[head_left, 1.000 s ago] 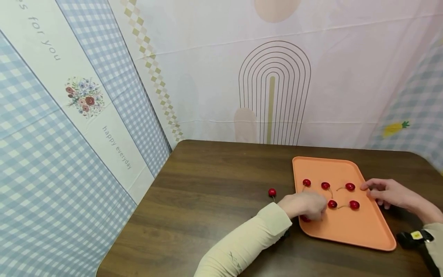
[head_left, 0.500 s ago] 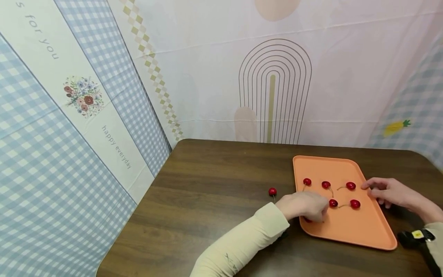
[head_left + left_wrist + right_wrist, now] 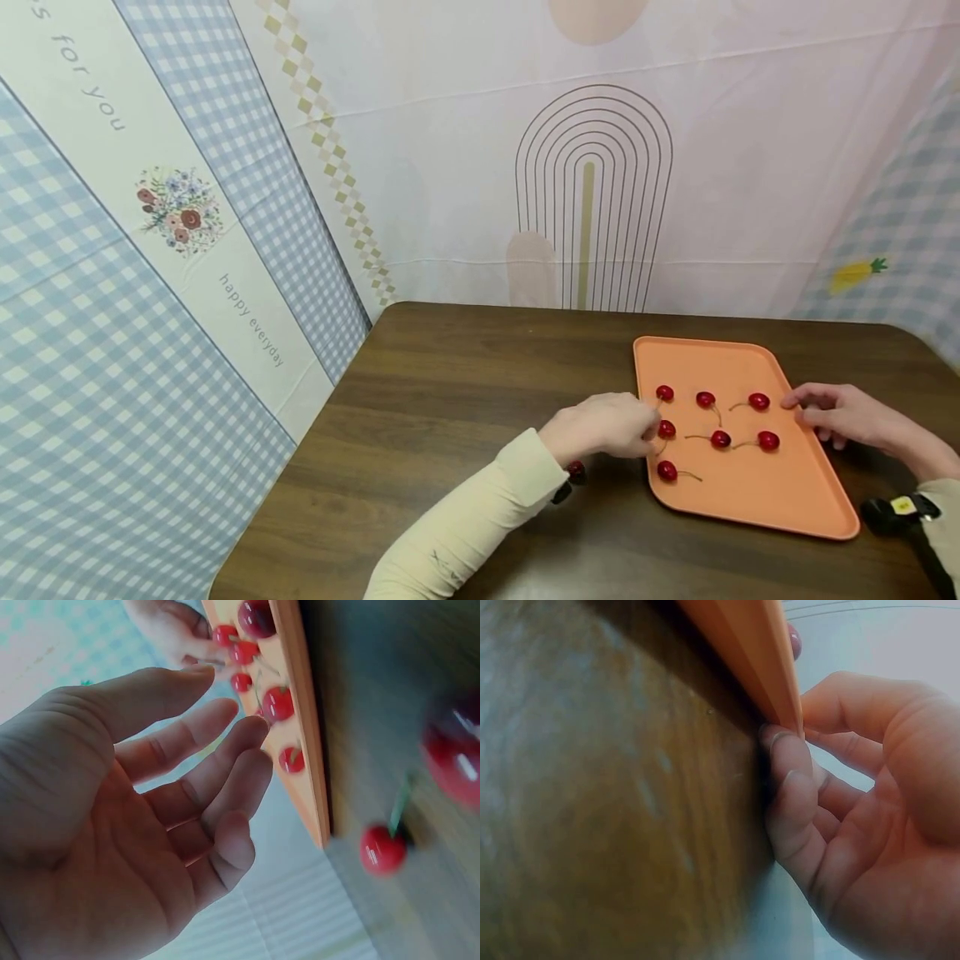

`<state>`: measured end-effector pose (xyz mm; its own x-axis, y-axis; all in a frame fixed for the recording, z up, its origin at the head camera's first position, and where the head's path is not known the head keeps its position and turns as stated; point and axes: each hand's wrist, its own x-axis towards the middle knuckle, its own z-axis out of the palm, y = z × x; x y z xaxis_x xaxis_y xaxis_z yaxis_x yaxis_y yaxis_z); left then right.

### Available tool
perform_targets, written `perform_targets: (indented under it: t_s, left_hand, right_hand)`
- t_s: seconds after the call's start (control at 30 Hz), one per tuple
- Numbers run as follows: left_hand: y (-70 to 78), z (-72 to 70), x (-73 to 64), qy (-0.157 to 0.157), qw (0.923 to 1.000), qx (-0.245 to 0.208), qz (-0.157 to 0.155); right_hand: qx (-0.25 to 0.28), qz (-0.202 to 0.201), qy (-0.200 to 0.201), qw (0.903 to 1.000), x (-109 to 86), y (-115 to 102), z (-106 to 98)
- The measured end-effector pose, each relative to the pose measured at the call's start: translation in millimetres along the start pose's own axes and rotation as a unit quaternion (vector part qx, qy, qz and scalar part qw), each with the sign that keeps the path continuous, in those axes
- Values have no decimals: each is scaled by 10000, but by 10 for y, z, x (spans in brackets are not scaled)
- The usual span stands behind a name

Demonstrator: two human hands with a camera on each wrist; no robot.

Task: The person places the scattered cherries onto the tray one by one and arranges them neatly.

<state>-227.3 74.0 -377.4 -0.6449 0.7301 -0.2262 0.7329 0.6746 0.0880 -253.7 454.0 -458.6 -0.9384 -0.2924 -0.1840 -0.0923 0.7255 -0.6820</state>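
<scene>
My left hand [image 3: 607, 423] hovers at the left rim of the orange tray [image 3: 795, 492], fingers loosely bent. In the left wrist view nothing sits between its thumb and fingers. Several red cherries with stems lie on the tray, including one at the front left [image 3: 667, 471] and one just beside my left fingertips [image 3: 666, 429]. My right hand [image 3: 855, 417] pinches the tray's right rim; in the right wrist view the thumb is above the edge [image 3: 784, 682] and fingers are below. Two more cherries rest on the table, one near [image 3: 457, 750] and one farther off [image 3: 383, 849].
The dark wooden table [image 3: 465, 383] carries the tray on its right side. Part of a table cherry [image 3: 576, 472] shows beneath my left wrist, beside a black wrist device [image 3: 561, 492]. A patterned cloth [image 3: 450, 167] hangs behind the table.
My left hand has drawn back leftward from over the tray to its left rim, uncovering cherries at the tray's left side. The right hand keeps its hold on the rim.
</scene>
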Motion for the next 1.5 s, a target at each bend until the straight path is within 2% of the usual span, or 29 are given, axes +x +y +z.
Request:
perform_targets:
  t_s: [0.23,0.4,0.67,0.77,0.9,1.0,1.13,1.5]
  left_hand:
    - [-308,-26,-330,100,9996,-263,41]
    - [-452,65,-538,59,9990,-437,-68]
    - [-631,225,-785,-126,9969,-644,-443]
    - [-674,257,-859,-288,9952,-689,-632]
    - [-717,312,-913,-525,9926,-774,-774]
    - [-738,351,-919,-614,9921,-787,-764]
    - [-755,381,-904,-617,9924,-780,-729]
    - [-764,454,-868,-613,9917,-872,-722]
  right_hand:
    - [-51,-12,40,10000,17,-12,-12]
    - [17,27,22,10000,13,-14,-15]
    - [44,28,-5,10000,6,-11,-19]
    - [39,-2,-3,10000,4,-12,-22]
    - [23,-20,14,10000,0,-13,-9]
    - [-66,156,60,9998,7,-26,22]
    - [-156,310,98,9993,18,-45,50]
    - [-212,287,118,9993,34,-33,52]
